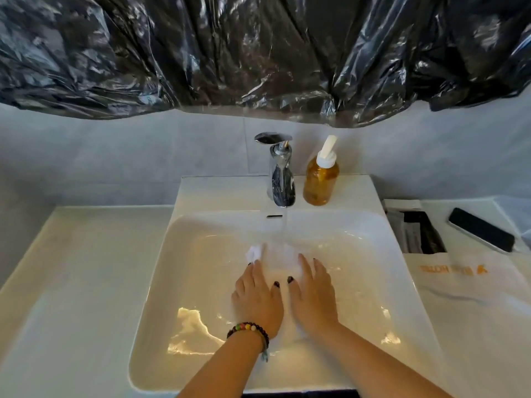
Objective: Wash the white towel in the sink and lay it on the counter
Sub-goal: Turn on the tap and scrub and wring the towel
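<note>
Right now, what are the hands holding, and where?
The white towel: left hand presses its left side, right hand its right side, fingers straight, not curled round it.

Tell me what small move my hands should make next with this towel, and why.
Probably rub the white towel between the left hand and right hand. Water from the faucet falls onto it in the sink, and both hands lie on it with fingers fairly straight, so scrubbing seems the natural next step.

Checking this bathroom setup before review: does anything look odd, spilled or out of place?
Yes: crumpled black plastic sheeting hangs above the faucet, covering the spot where a mirror would usually be. Nothing looks spilled or damaged.
</note>
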Available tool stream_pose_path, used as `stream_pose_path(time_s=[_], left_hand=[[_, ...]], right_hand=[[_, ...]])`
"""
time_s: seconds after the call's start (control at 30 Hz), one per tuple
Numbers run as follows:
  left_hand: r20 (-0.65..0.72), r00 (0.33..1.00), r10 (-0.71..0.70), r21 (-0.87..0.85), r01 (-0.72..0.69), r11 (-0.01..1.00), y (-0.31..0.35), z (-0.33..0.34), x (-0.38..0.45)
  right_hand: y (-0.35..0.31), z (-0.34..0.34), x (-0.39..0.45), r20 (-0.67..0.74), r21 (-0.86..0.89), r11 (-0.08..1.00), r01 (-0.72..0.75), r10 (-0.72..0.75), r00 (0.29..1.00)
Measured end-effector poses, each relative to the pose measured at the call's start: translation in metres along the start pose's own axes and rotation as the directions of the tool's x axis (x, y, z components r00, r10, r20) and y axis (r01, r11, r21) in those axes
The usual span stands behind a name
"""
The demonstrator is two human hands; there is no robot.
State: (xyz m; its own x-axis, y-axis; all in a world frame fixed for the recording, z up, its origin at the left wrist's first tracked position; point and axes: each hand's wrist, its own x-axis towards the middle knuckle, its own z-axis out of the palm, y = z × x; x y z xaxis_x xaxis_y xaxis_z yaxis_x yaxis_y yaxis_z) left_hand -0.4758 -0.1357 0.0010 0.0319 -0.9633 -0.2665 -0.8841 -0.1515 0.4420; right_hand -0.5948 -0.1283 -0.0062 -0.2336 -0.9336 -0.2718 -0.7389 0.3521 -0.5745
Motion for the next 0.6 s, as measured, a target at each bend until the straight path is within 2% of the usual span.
stream_pose_path(time_s=[0.07, 0.2, 0.33, 0.4, 0.5, 0.6], left_hand=[[-0.070, 0.997, 0.034, 0.079, -0.029, 0.996, -0.001, 0.007, 0.003], [-0.172, 0.974, 0.149, 0.107, -0.132, 0.986, -0.004, 0.017, 0.023], [-0.245, 0.953, 0.181, 0.115, -0.157, 0.981, -0.004, 0.020, 0.046], [-0.262, 0.949, 0.176, 0.062, -0.165, 0.984, -0.005, 0.020, 0.053], [-0.297, 0.939, 0.173, -0.022, -0.188, 0.982, -0.003, 0.019, 0.057], [-0.282, 0.941, 0.186, 0.014, -0.190, 0.982, -0.004, 0.017, 0.055]], right_hand=[[-0.002, 0.010, 0.004, -0.115, -0.069, 0.998, 0.010, -0.018, 0.993], [0.000, 0.019, 0.026, -0.247, -0.171, 0.975, 0.145, -0.185, 0.951], [-0.002, 0.019, 0.052, -0.224, -0.225, 0.946, 0.233, -0.283, 0.933], [-0.002, 0.020, 0.063, -0.236, -0.236, 0.934, 0.268, -0.322, 0.917], [-0.002, 0.020, 0.071, -0.221, -0.261, 0.928, 0.265, -0.324, 0.920], [-0.006, 0.017, 0.068, -0.179, -0.281, 0.931, 0.234, -0.290, 0.940]])
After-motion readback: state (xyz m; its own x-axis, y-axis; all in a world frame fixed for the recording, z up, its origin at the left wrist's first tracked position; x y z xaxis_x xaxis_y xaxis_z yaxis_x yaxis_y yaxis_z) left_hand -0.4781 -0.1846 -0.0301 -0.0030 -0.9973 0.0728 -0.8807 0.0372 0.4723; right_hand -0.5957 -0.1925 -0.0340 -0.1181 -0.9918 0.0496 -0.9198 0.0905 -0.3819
